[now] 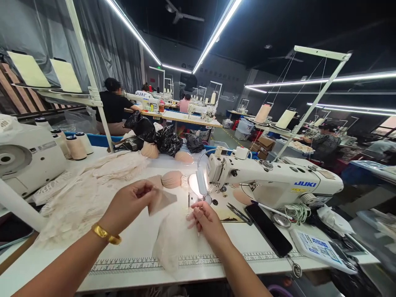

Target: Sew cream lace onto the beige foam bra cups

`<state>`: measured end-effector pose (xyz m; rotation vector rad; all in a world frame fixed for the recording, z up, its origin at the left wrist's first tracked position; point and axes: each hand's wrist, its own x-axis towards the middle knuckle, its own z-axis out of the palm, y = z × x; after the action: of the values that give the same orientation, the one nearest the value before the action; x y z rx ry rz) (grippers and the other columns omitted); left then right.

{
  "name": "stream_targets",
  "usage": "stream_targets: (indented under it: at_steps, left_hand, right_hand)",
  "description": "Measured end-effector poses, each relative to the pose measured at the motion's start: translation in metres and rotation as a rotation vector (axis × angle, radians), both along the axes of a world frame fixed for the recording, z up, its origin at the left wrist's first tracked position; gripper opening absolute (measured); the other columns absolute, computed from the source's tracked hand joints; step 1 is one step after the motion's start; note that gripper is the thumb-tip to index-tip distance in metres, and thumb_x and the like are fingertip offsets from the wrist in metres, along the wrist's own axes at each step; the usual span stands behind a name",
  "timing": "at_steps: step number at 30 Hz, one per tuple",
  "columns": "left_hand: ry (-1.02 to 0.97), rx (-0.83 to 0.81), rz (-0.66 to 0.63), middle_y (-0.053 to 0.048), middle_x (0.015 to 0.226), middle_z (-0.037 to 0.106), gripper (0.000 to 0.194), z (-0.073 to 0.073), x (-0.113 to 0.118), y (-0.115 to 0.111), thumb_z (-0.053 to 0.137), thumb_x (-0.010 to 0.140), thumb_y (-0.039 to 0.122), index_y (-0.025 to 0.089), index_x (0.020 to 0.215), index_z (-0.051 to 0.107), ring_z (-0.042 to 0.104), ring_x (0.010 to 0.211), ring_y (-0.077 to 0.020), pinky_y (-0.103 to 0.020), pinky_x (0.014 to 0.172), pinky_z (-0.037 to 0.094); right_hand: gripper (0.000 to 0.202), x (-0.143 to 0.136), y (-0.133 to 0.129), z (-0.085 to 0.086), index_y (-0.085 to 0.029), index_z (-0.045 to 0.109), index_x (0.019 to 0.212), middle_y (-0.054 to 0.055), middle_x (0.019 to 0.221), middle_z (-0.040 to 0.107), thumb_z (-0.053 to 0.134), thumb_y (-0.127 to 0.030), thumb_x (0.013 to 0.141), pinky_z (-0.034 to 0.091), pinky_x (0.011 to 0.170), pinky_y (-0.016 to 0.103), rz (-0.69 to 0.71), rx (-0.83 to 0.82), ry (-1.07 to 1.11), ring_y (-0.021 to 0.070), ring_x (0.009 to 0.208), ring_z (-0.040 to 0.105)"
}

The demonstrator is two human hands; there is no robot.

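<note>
My left hand (pixel 131 202), with a gold bracelet at the wrist, pinches a small sheer beige fabric piece (pixel 164 201) above the table. Close to the needle area of a white sewing machine (pixel 244 173), my right hand (pixel 206 219) has its fingertips closed at the edge of a thin white fabric piece (pixel 173 243). That white piece hangs toward the table's front edge, over the printed ruler (pixel 130 266). Behind my hands lie pleated beige cups (pixel 171 180). A small lamp (pixel 201 180) lights the needle spot.
Cream lace fabric (pixel 89 177) is heaped at left, beside thread cones (pixel 76 147). Right of the needle are thread snips (pixel 239 213), a black phone (pixel 268 229) and a white-and-blue box (pixel 321 249). Black plastic bags (pixel 168 139) sit behind. Co-workers (pixel 113 105) sit at other machines.
</note>
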<state>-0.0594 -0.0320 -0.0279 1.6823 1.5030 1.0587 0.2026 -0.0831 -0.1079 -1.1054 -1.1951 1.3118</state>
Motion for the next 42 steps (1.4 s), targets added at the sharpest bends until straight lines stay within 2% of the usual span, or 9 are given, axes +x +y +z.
stream_targets:
  at_steps: [5,8,12,15,20,26,31,38,42]
  left_hand:
    - [-0.179,-0.208,-0.258,0.000,0.071,0.065,0.031,-0.010,0.036,-0.029,0.072,0.072,0.050,0.020,0.078,0.065,0.059,0.070,-0.0207,-0.029,0.064,0.044]
    - [-0.073,-0.205,-0.298,-0.002,0.075,0.068,0.029,-0.015,0.042,-0.030,0.068,0.075,0.049,0.021,0.080,0.065,0.062,0.073,-0.0232,-0.032,0.068,0.047]
    - [0.118,-0.129,-0.393,-0.012,0.122,0.075,0.045,-0.002,0.039,-0.025,0.072,0.080,0.053,0.022,0.113,0.073,0.068,0.112,-0.0345,-0.044,0.095,0.052]
    - [0.066,-0.088,-0.659,-0.009,0.147,0.065,0.073,0.011,0.040,-0.021,0.087,0.069,0.050,0.029,0.136,0.068,0.057,0.136,-0.0378,-0.047,0.115,0.042]
    - [0.004,-0.177,-1.051,-0.002,0.102,0.076,0.034,0.011,0.047,-0.008,0.083,0.071,0.044,0.027,0.098,0.072,0.068,0.100,-0.0285,-0.036,0.088,0.055]
    - [0.120,-0.085,-0.785,0.006,0.070,0.048,0.023,0.004,0.041,0.003,0.069,0.077,0.034,0.024,0.077,0.049,0.042,0.064,-0.0148,-0.026,0.056,0.031]
    - [0.595,0.521,-0.624,0.000,0.070,0.058,0.015,-0.009,0.038,0.004,0.054,0.087,0.013,0.022,0.077,0.048,0.046,0.063,-0.0184,-0.034,0.062,0.026]
    - [0.974,0.626,-0.832,-0.004,0.088,0.073,0.014,-0.042,0.065,0.001,0.075,0.088,0.020,0.021,0.086,0.061,0.066,0.075,-0.0253,-0.036,0.061,0.038]
    - [1.052,0.668,-0.836,-0.005,0.088,0.070,0.018,-0.044,0.088,0.017,0.068,0.083,0.002,0.019,0.086,0.062,0.064,0.077,-0.0250,-0.038,0.068,0.043]
  right_hand:
    - [0.058,-0.001,-0.007,0.003,-0.021,0.063,0.111,0.001,0.086,0.069,0.069,-0.075,0.089,0.044,0.064,0.029,0.001,0.033,0.074,0.0176,0.070,0.068]
    - [0.051,-0.004,-0.013,0.007,-0.023,0.062,0.112,-0.002,0.083,0.064,0.085,-0.056,0.082,0.048,0.071,0.030,0.013,0.079,0.022,0.0177,0.076,0.066]
    - [0.031,-0.008,-0.025,0.024,-0.025,0.064,0.114,-0.004,0.081,0.061,0.078,-0.032,0.087,0.048,0.075,0.031,0.050,0.163,-0.171,0.0169,0.077,0.061]
    - [0.029,-0.008,-0.032,0.042,-0.027,0.065,0.117,-0.004,0.079,0.063,0.070,-0.021,0.089,0.048,0.074,0.032,0.170,0.253,-0.305,0.0177,0.076,0.060]
    - [0.037,0.007,-0.032,0.065,-0.032,0.068,0.122,-0.002,0.087,0.069,0.065,-0.015,0.089,0.049,0.074,0.032,0.276,0.395,-0.495,0.0193,0.078,0.063]
    - [0.034,0.019,-0.013,0.071,-0.032,0.064,0.128,0.003,0.090,0.077,0.061,-0.017,0.098,0.052,0.067,0.032,0.071,0.766,-0.750,0.0213,0.071,0.068]
    - [0.035,0.011,0.004,0.044,-0.029,0.062,0.132,0.007,0.091,0.078,0.053,-0.012,0.103,0.050,0.066,0.035,-0.185,1.137,-1.001,0.0256,0.074,0.068]
    - [0.029,0.036,0.036,-0.005,-0.024,0.066,0.079,-0.001,0.075,0.069,0.056,-0.014,0.104,0.034,0.059,0.030,0.082,1.142,-1.295,0.0176,0.065,0.056]
    - [0.022,0.061,0.048,-0.011,-0.022,0.069,0.087,0.000,0.084,0.072,0.058,-0.007,0.099,0.038,0.064,0.028,0.168,1.049,-1.232,0.0177,0.075,0.059]
